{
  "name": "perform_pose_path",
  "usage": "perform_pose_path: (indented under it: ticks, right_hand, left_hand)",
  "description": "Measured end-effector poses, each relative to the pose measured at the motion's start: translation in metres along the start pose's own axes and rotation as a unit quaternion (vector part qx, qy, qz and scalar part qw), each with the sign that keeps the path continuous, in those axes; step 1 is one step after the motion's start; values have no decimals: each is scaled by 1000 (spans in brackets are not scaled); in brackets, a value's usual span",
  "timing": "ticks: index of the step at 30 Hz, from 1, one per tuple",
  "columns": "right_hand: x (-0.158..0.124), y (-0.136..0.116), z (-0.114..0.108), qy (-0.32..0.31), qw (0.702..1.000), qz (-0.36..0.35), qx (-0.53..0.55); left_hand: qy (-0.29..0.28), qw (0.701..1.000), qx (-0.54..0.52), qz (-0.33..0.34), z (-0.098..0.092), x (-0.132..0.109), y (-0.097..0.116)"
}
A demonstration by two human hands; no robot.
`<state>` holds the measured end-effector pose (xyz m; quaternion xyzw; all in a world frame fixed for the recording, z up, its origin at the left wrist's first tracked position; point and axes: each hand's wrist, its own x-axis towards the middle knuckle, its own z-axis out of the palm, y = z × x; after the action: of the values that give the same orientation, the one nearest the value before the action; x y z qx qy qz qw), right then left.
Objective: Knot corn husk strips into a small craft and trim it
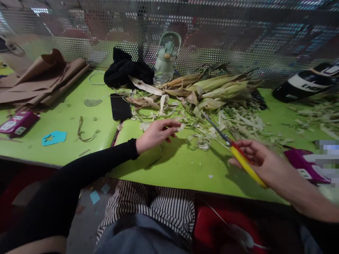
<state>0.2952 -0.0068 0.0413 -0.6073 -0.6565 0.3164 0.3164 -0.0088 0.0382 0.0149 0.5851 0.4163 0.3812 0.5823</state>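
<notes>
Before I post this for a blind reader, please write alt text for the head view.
A person's right hand holds red-and-yellow scissors over a green table; the left hand holds a pale scrap. Beyond lie corn husks and a phone.

I get the pale husk scrap (181, 127) at the left hand (158, 134) blurred; my frame's right edge crops the black bottle (293, 92).

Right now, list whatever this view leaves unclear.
Head view throughout:
Scissors: part of the handle, covered by the right hand.
Pale scrap at the left hand: too small and blurred to tell if held.
Black bottle: cut off by the right edge.
Purple packet on the right: partly covered by pixel blocks.
</notes>
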Motion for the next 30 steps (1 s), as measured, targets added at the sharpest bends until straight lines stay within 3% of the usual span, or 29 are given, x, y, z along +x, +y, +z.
perform_pose_path:
  ticks: [4, 6, 11, 15, 23, 30]
  right_hand:
    - [-34, -9, 26, -166, 980, 107, 9]
    - [-42, -5, 36, -188, 975, 115, -1]
    - [-44, 4, 47, -153, 982, 113, 13]
    - [-42, -4, 49, -105, 989, 100, -12]
    - [-39, -19, 56, -13, 979, 146, -139]
    - [-37, -30, 61, 0, 977, 127, -170]
  left_hand:
    - [20, 1000, -9, 12, 1, 0, -4]
    - [26, 999, -23, 26, 1, 0, -4]
    - [34, 995, -73, 63, 3, -3, -2]
    - [33, 991, -104, 78, 3, -4, 2]
    - [21, 979, -201, 39, 1, -5, 1]
    - [-3, 969, -245, 34, 3, -7, -1]
